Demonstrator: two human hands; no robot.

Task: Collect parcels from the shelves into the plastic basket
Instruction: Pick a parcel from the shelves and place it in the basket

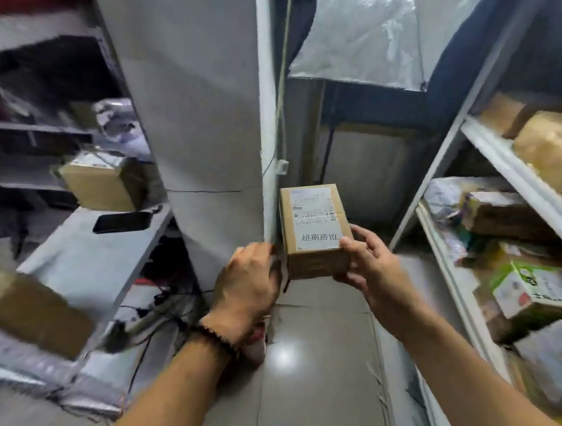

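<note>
A broad grey pillar (192, 102) fills the frame from 11 to 12 o'clock. A thin cable (284, 63) runs down its right edge to a small white clip (283, 166). At 1 o'clock hangs a crinkled silver sheet (376, 29), with blue fabric (486, 32) just beside it on the right. A black phone (122, 222) lies flat at 9 o'clock. At 8 o'clock — low, beside the pillar's foot — dark cables (153, 305) lie tangled. Grey floor tiles (317, 376) spread at 6 o'clock, a bright glare on them.

A dark beaded bracelet (215, 339) rings the wrist of the left hand (248, 281); forearms bare.
</note>
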